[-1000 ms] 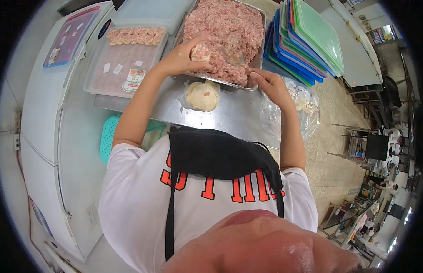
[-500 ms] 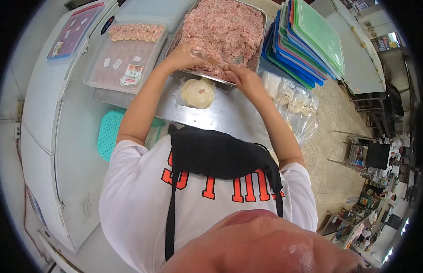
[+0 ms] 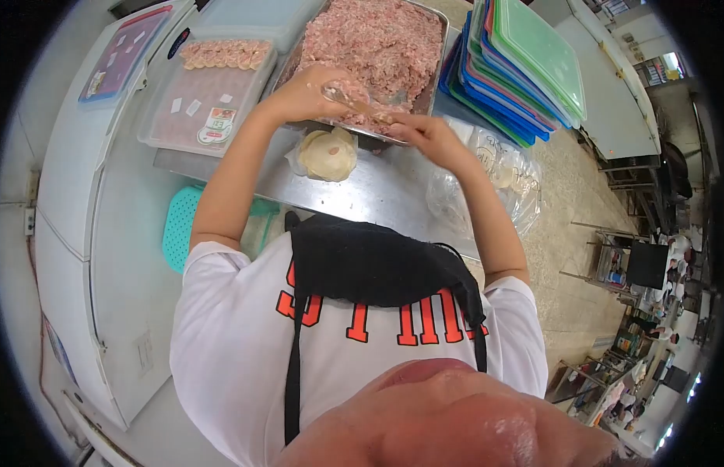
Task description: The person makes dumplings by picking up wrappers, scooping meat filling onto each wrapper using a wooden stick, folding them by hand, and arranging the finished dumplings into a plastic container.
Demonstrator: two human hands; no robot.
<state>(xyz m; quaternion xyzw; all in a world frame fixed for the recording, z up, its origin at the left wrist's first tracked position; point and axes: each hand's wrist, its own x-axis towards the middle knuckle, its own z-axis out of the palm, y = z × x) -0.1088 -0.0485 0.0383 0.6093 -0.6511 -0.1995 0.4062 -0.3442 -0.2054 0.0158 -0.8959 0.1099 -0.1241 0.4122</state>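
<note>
A metal tray [image 3: 433, 97] full of minced meat [image 3: 369, 47] stands at the top. My left hand [image 3: 315, 92] is curled over its near left side, with something small and pale at the fingers that I cannot make out. My right hand [image 3: 430, 138] is closed at the tray's near edge, its fingertips pinching the end of a thin brownish item that reaches toward my left hand. Below the tray, a stack of round pale wrappers [image 3: 327, 156] lies on the metal table [image 3: 369, 194], with a small pinkish bit on top.
A clear container [image 3: 167, 132] at the left holds rows of filled pieces [image 3: 226, 54]. Stacked coloured lids [image 3: 537, 54] stand at the right, above clear plastic bags with pale contents [image 3: 502, 167]. A turquoise perforated basket [image 3: 180, 229] is below the table at the left.
The tray, wrappers and containers appear slightly further left. My right hand has turned flatter and sits a little lower and to the right. My left hand stays over the meat.
</note>
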